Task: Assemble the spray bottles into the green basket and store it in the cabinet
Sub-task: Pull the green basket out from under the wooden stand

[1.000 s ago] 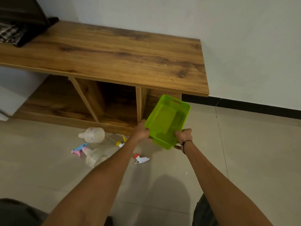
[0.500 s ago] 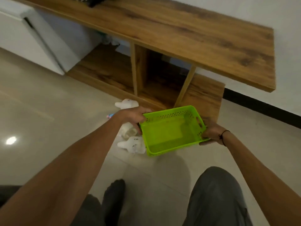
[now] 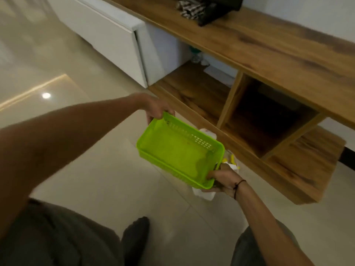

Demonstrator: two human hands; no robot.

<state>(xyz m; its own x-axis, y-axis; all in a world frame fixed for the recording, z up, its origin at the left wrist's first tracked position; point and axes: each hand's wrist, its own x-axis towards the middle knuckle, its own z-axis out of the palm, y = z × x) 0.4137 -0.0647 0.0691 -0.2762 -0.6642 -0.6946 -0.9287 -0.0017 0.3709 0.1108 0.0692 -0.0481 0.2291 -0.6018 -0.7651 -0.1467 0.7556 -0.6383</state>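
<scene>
1. Since half a second ago, the green basket (image 3: 178, 150) has turned; the view swings left along the cabinet (image 3: 269, 60).
2. Left hand (image 3: 156, 109) and right hand (image 3: 223, 179) grip its short ends above the floor; opening upward, long axis far-left to near-right.

The dark middle cubby (image 3: 265, 120) of the cabinet (image 3: 288, 60) gapes open beyond the green basket (image 3: 178, 150) — slanted dividers (image 3: 228, 100) flank it, bottles (image 3: 229, 162) crowd the floor (image 3: 96, 179) beneath the basket.
</scene>
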